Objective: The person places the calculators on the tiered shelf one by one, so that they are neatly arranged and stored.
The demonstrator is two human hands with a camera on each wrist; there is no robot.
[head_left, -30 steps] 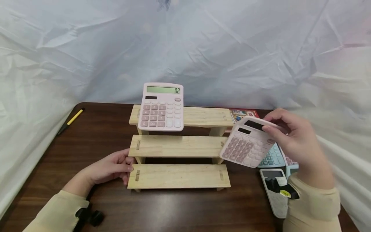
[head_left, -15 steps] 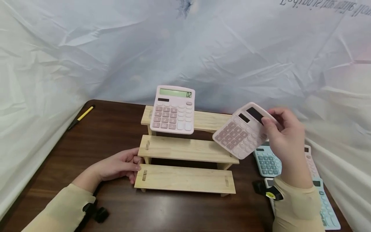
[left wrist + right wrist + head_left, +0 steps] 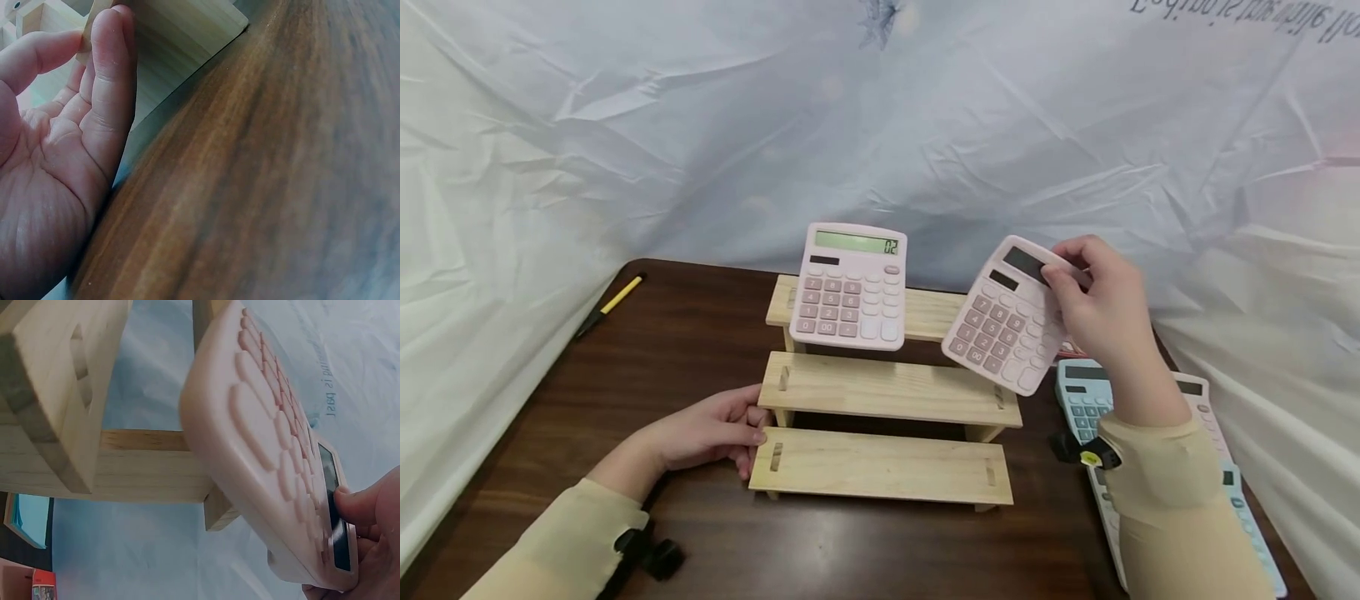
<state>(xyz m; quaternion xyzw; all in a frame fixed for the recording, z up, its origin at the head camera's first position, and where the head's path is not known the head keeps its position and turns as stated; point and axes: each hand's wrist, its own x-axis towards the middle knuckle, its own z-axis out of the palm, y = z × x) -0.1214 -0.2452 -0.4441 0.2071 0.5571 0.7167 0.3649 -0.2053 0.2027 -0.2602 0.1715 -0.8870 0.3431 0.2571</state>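
Observation:
My right hand (image 3: 1097,304) pinches a pink calculator (image 3: 1003,321) by its upper right corner, thumb over the dark display. That calculator hangs tilted over the right part of a three-step wooden stand (image 3: 887,387). In the right wrist view the calculator (image 3: 250,444) is seen edge-on beside the stand's wood (image 3: 156,472). Another pink calculator (image 3: 850,287), its display lit with "02", leans upright at the left of the top step. At the stand's left end my left hand (image 3: 715,429) grips the edge of the bottom step, thumb on top; the left wrist view shows the palm (image 3: 56,162).
Blue calculators (image 3: 1082,400), a pink one (image 3: 1195,400) and a pale one lie on the table's right, partly under my right arm. A yellow-and-black pen (image 3: 610,306) lies at the far left. A pale curtain (image 3: 737,167) hangs behind the dark table (image 3: 820,550).
My right hand has moved left and up with the pink calculator, bringing it over the top step's right part and more upright. The left hand keeps its hold on the stand; the head view has shifted.

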